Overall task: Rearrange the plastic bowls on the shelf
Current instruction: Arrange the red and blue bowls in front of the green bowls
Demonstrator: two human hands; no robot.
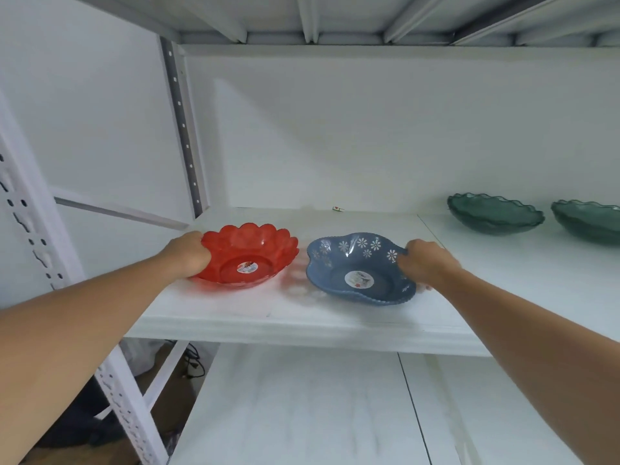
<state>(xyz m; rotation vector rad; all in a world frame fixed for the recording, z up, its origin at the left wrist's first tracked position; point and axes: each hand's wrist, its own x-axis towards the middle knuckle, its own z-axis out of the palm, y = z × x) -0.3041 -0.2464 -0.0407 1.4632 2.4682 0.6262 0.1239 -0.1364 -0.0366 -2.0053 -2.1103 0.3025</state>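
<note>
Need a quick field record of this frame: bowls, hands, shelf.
left hand: grips left rim of red bowl
right hand: grips right rim of blue bowl
red bowl: translucent, scalloped rim, sticker inside
blue bowl: white flower cutouts, sticker inside
gap: red and blue bowls apart, side by side
green bowls: two, far right, untouched
shelf: white, bowls near front edge

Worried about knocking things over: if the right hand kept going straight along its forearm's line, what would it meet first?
Beyond the blue bowl that the right hand already grips, that line looks free up to the back wall; the green bowls sit off to the right. Depth is uncertain.
</note>
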